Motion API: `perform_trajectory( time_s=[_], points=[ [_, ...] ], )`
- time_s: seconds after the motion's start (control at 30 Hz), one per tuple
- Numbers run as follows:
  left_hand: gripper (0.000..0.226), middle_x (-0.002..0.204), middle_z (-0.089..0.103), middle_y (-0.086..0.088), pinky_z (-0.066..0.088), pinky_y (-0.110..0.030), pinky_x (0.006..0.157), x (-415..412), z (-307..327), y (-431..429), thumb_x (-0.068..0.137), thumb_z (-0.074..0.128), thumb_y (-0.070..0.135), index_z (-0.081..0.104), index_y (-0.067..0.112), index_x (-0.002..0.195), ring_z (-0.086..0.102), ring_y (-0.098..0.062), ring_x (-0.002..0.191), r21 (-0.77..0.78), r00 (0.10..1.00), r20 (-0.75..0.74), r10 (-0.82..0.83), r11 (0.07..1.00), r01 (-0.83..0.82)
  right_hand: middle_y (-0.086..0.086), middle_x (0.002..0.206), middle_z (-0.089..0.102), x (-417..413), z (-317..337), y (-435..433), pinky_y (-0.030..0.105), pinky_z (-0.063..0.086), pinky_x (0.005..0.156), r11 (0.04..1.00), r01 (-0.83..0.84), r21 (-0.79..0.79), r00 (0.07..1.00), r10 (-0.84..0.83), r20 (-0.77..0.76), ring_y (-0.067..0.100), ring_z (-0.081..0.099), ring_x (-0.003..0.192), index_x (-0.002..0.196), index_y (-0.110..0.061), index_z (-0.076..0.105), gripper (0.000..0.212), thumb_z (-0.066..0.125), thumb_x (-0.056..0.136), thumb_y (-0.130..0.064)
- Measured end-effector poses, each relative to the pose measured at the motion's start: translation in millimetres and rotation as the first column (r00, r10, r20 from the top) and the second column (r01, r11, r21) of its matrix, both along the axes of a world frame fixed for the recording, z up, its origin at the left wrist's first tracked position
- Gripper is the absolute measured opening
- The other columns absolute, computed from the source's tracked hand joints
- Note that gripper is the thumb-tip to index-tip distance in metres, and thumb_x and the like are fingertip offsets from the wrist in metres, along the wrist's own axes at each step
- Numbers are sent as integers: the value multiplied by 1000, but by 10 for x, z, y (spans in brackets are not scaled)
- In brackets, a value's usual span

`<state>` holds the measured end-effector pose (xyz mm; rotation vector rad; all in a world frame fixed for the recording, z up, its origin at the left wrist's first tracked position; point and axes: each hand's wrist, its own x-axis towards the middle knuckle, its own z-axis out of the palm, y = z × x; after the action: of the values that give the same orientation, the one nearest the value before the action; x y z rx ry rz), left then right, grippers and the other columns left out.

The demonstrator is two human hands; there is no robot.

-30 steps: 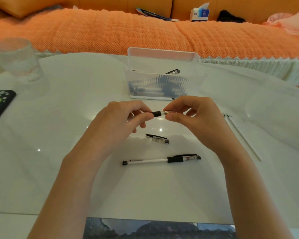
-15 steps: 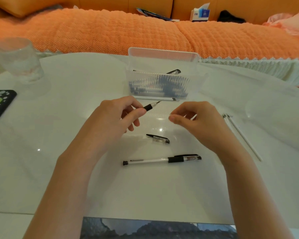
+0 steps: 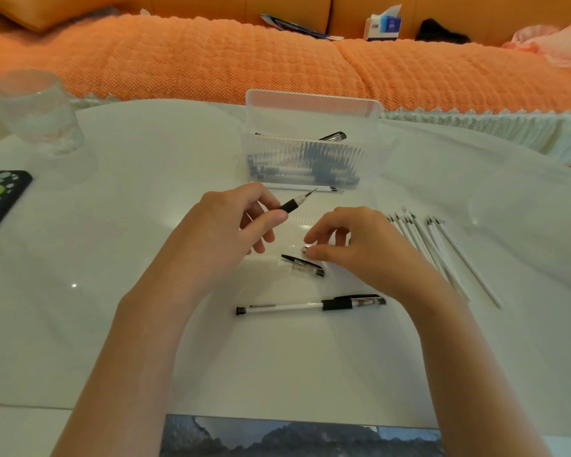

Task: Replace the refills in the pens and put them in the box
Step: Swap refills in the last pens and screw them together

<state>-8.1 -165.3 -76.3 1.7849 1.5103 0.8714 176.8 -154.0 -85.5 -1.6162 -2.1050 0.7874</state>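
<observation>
Refills [image 3: 442, 255] right of box [image 3: 305, 159]

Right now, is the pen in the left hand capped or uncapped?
Uncapped: the pen shows a bare tip; a cap lies on the table.

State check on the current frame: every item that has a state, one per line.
box: open, lid upright, pens inside
held pen: uncapped, point bare, gripped by left hand
right hand: pinches metal tip piece
loose cap: lying on table
second pen: capped, lying flat
refills: loose, side by side on table
</observation>
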Motion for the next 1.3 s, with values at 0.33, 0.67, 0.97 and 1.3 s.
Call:
perform_trajectory(
  time_s=[0.33,0.67,0.97,1.3],
  points=[
    [6,70,67,6,57,-39,70,36,18,-3,89,60,29,61,23,88,65,-12,63,6,999,41,-12,1000,11,-5,87,74,-65,128,-14,14,51,66,962,183,-204,762,-270,-588,1,63,74,97,-21,72,17,65,86,-31],
    [7,70,68,6,57,-35,70,73,34,-22,90,59,30,61,24,90,65,-8,63,-1,999,28,-38,999,38,1,89,73,-114,141,4,23,51,69,950,187,-249,655,-309,-690,10,65,79,99,-11,70,18,64,87,-23],
    [4,70,68,11,52,-30,71,30,2,-26,87,62,34,64,31,85,64,-4,64,-68,997,-55,-52,996,48,3,67,68,283,285,109,24,52,62,839,492,-233,216,-377,-901,16,64,63,80,-6,62,14,53,91,-8],
    [4,70,68,11,52,-33,74,12,-14,-18,86,63,33,64,30,83,64,-5,64,-60,998,-44,-44,997,41,2,68,63,524,84,208,23,49,52,766,640,54,731,-586,-349,12,56,56,86,-5,66,12,55,83,-10]
  ],
)
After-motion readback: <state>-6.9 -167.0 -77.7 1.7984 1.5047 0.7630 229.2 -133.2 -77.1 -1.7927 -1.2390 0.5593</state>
